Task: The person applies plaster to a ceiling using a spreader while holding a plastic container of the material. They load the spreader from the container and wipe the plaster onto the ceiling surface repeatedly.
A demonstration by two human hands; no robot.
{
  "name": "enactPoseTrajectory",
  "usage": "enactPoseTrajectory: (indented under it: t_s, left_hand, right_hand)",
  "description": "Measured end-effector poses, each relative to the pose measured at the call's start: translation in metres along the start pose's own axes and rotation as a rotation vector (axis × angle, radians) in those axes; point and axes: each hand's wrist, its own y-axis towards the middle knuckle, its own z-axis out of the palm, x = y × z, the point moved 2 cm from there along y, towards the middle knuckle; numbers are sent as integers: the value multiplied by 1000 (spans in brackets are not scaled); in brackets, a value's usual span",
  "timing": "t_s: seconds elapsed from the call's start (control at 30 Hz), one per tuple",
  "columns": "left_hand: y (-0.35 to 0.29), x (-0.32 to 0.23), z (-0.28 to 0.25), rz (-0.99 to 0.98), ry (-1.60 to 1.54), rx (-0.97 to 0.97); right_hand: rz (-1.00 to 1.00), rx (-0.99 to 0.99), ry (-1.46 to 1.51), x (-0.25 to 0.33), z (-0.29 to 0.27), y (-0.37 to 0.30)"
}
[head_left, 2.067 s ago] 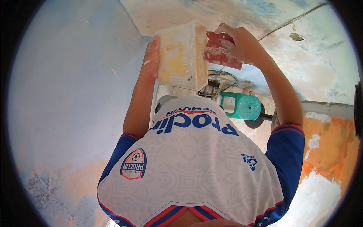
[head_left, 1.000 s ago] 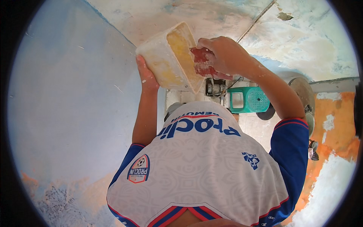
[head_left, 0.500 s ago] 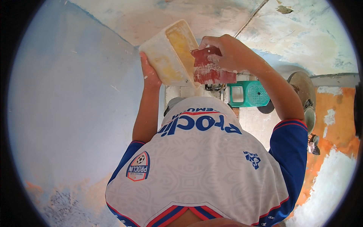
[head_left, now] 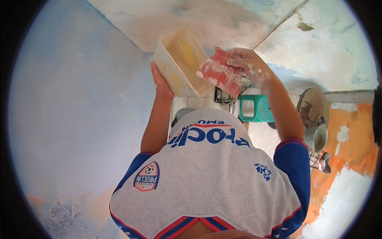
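My left hand (head_left: 161, 83) grips a pale rectangular plastic tub (head_left: 168, 71) from its left side and underside. The tub is tilted with its opening toward the right, and yellowish residue coats its inner walls. In my right hand (head_left: 250, 64) is a flat red putty spreader (head_left: 221, 72), pinched between thumb and fingers. White putty streaks its face and lower edge. The spreader's left corner is close to the tub's rim; whether they touch I cannot tell. White specks dot my right hand.
A blue-white wall (head_left: 79, 111) rises close on the left. Below the spreader is a green plastic stool (head_left: 260, 108). To the right stand a round brown disc-like thing (head_left: 313, 106) and a grey bucket (head_left: 318, 138), before a patchy orange wall (head_left: 356, 131).
The spreader has turned over in my right hand, now showing a more putty-streaked face tilted down to the right. The tub has tipped so more of its inside shows.
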Motion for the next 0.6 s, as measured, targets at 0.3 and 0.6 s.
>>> enactPoseTrajectory:
  t_s: [0.3,0.6]
  left_hand:
    - [0,25,-45,-133,-287,-79]
    - [-34,-20,-62,16,-217,-114]
  right_hand:
    - [-200,150,773,-55,4,14]
    - [-377,-358,569,-66,47,55]
